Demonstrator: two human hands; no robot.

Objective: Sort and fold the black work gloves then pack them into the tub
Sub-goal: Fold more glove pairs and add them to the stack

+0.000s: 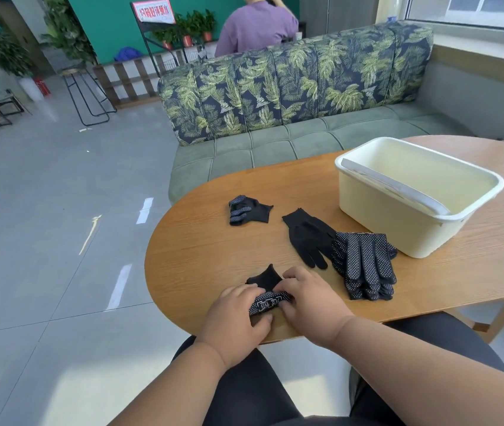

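A black dotted work glove (267,295) lies folded at the near edge of the wooden table (201,241). My left hand (238,315) grips its near end, and my right hand (309,299) pinches its right side. A folded glove (249,210) lies farther back on the left. One flat plain black glove (307,235) lies in the middle, overlapped by a stack of dotted gloves (364,265) to its right. The cream tub (376,222) stands at the back right with nothing visible inside.
A green sofa with a leaf-print back (293,87) runs behind the table. A person in a purple shirt (256,26) sits beyond it. Metal stools and chairs (84,93) stand on the tiled floor at the left.
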